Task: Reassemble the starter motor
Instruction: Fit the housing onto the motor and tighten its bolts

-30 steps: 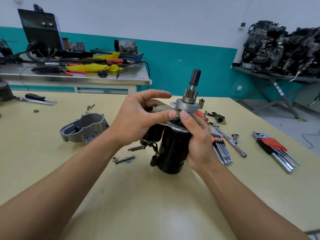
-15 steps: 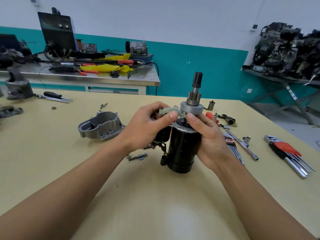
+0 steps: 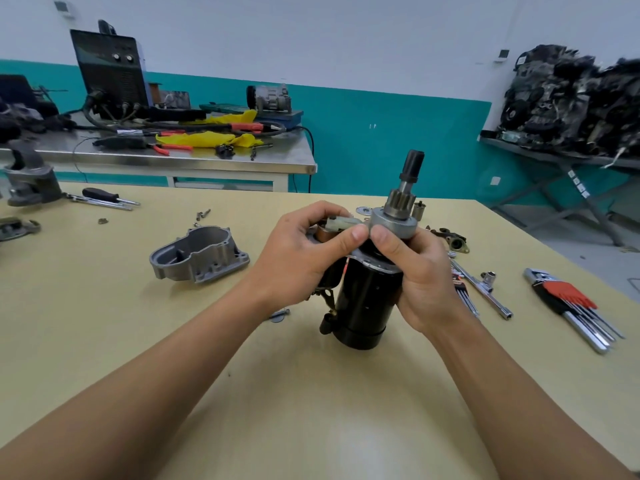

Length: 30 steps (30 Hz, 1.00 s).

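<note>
Housing (image 3: 201, 258): grey cast shell, lying open side up on the surface (image 3: 104, 306), left of centre. What sits in its hollow I cannot make out.

Motor (image 3: 363, 299): black, standing on its base mid-surface, well right of the housing, shaft up and leaning a little right. Pinion (image 3: 400, 204) stands clear above both grips.

Left grip (image 3: 298, 258): fingers curled round the motor's upper left side, thumb tip pressed on a pale lever (image 3: 341, 223) just beside the grey collar. The part behind the palm is hidden.

Right grip (image 3: 422, 275): wrapped round the upper right of the body, thumb up against the collar under the pinion. The two thumbs almost meet.

The motor's lower half and base show bare below both grips.

Right of the motor: a socket bar (image 3: 481, 289), then hex keys (image 3: 571, 303) in a red holder, flat on the surface, touched by neither grip.
</note>
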Each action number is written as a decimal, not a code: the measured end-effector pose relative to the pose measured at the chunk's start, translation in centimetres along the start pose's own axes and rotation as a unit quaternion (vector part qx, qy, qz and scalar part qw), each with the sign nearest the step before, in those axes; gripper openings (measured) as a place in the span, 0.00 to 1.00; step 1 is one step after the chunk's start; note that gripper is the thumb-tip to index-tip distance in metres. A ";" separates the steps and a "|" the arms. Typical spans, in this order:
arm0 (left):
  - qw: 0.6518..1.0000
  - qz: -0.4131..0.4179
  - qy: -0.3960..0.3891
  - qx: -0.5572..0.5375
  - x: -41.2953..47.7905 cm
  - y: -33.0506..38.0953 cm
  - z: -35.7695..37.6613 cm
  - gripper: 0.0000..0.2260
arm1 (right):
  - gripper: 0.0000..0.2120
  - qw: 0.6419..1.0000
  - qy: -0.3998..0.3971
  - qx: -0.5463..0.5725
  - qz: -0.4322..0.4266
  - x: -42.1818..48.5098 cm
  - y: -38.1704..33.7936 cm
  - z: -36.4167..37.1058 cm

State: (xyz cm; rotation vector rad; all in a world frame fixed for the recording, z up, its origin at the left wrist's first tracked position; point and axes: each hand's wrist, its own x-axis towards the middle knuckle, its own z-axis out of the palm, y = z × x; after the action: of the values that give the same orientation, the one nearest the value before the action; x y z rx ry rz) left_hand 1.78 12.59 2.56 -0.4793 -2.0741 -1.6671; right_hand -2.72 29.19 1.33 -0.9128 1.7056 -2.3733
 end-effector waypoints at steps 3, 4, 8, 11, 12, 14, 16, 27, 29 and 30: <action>1.000 -0.004 -0.011 -0.004 -0.1 0.2 -0.2 0.15 | 0.14 0.999 -0.018 -0.022 0.014 0.0 -0.3 -0.3; 1.000 -0.008 -0.020 -0.003 -0.1 0.2 -0.4 0.15 | 0.12 0.999 -0.020 -0.031 0.012 -0.1 -0.3 -0.3; 0.999 -0.016 -0.050 -0.012 0.0 0.0 -1.1 0.14 | 0.07 1.000 -0.008 -0.030 -0.001 -0.2 -0.3 0.3; 0.998 -0.012 -0.067 0.001 0.1 -0.1 -1.4 0.14 | 0.07 0.999 0.004 -0.033 -0.002 -0.2 -0.3 0.4; 0.997 -0.012 -0.071 0.003 0.2 -0.1 -1.4 0.13 | 0.09 0.999 0.005 -0.031 -0.001 -0.2 -0.3 0.5; 0.998 -0.009 -0.067 0.005 0.2 -0.2 -1.3 0.13 | 0.17 1.000 0.003 -0.027 -0.003 -0.2 -0.3 0.5; 0.998 -0.004 -0.055 0.006 0.1 -0.3 -1.2 0.12 | 0.22 1.000 -0.003 -0.030 -0.007 -0.2 -0.3 0.6; 1.000 -0.004 -0.020 0.011 -0.2 -0.2 -1.0 0.17 | 0.27 0.999 -0.027 -0.035 0.011 0.2 -0.2 -0.1; 1.000 -0.005 -0.018 0.009 -0.2 -0.1 -1.0 0.16 | 0.25 0.998 -0.039 -0.038 0.027 0.2 -0.2 -0.4; 1.000 -0.007 -0.021 0.007 -0.2 -0.1 -1.0 0.15 | 0.24 0.998 -0.044 -0.042 0.034 0.2 -0.3 -0.6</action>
State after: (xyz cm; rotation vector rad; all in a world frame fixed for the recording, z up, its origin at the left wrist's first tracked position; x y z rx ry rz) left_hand 2.03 11.61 2.54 -0.4992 -2.1222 -1.6628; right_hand -3.10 29.72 1.55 -0.9398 1.7841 -2.1995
